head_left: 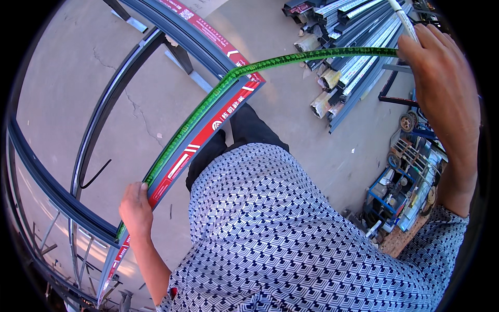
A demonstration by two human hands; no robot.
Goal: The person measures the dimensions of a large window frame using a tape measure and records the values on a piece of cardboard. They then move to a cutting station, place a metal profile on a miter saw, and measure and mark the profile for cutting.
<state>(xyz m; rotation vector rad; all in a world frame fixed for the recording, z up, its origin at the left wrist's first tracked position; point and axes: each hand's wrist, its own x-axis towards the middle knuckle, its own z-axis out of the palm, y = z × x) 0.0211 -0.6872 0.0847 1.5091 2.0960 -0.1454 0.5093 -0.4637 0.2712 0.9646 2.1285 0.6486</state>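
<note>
A long green strip (312,54) with dark printed marks, like protective film, lies along a grey frame bar (224,95) up to its corner, then spans the air to my right hand (441,78). That raised hand is closed round the strip's far end. A whitish length (404,20) sticks up from the same fist, seemingly the strip's other face. Lower down, my left hand (136,205) is closed on the bar's edge, its fingertips against the green strip. Red printed film (208,130) covers the side of the bar nearest my body.
Other frame bars (117,96) reach across the left side, with a thin black bent rod (96,174) beside one. Stacked metal profiles (358,57) lie on the floor at the far right. Nearer, a blue-framed cart (387,197) holds mixed parts. The floor (280,99) has a crack.
</note>
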